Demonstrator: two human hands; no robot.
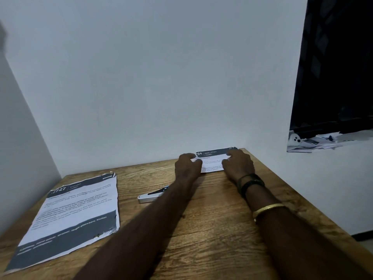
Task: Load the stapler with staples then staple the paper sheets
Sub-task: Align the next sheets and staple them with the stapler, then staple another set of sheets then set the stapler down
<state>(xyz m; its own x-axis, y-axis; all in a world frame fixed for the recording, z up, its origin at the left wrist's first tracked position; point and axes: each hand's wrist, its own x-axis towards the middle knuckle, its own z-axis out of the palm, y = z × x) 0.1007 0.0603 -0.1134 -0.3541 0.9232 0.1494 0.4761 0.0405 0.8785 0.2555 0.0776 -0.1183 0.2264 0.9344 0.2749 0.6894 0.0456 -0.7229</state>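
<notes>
A folded printed sheet (212,158) with a dark header lies at the far edge of the wooden table (212,229), against the wall. My left hand (186,165) grips its left side and my right hand (239,163) rests on its right side, fingers curled over the paper. A silver stapler (150,197) lies on the table nearer to me, partly hidden behind my left forearm. A larger printed sheet (70,217) with grey bands lies flat at the left of the table.
White walls close off the table at the back and left. A window ledge (323,141) at the right holds crumpled papers and a small white object. The table's right edge drops to the floor.
</notes>
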